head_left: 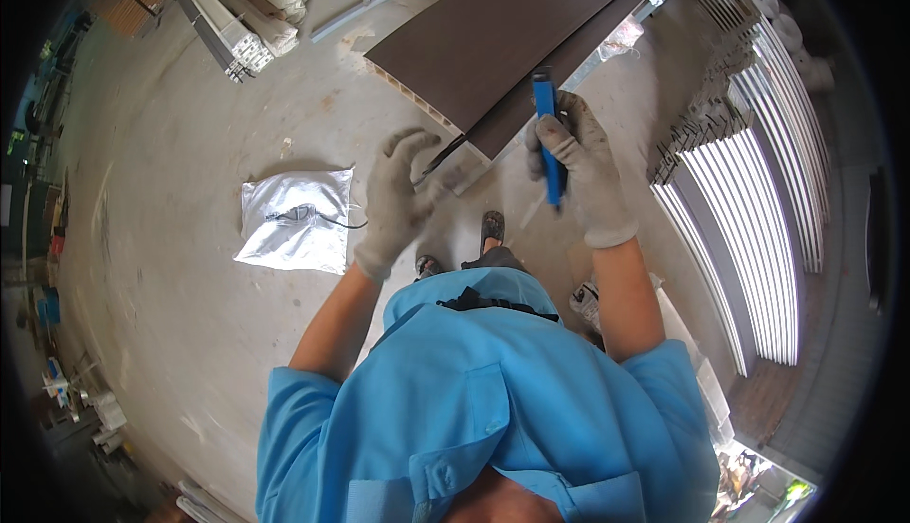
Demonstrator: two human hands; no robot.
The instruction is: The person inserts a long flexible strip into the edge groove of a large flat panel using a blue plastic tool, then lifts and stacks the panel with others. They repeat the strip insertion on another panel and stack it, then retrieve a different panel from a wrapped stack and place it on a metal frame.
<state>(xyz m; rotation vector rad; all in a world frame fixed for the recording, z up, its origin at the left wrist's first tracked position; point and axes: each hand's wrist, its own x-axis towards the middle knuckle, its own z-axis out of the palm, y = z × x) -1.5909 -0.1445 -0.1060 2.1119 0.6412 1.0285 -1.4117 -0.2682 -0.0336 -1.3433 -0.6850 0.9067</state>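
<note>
— What's in the right hand (580, 165)?

— A blue tool (548, 134), long and narrow with a dark cap at the top end. The gloved fingers are wrapped tight around its middle, so it stands nearly upright, and a thin pale tip sticks out below the fist. I can't tell what kind of tool it is.

— Where does it sit relative to the board?

— Right at the near end of the dark brown panel (512, 35), which lies flat and runs off toward the top of the view. The tool's upper end overlaps the panel's right edge. The panel's cut end shows a pale, hollow, ribbed core.

— And the left hand (403, 196)?

— Also in a grey glove, fingers spread and curled loosely, gripping nothing. Its fingertips are at the near corner of the panel; whether they touch it I can't tell. A thin black strip (444, 155) runs just beside them along the panel's end.

— What's around?

— A concrete floor (190, 267). A white plastic bag (296, 220) lies on it to the left of the left hand, with a dark cord across it. On the right, a stack of white ribbed panels (749, 201). At top left, a heap of pale profile strips (251, 6). The person wears a light blue shirt (493, 409), and sandalled feet show below the hands.
</note>
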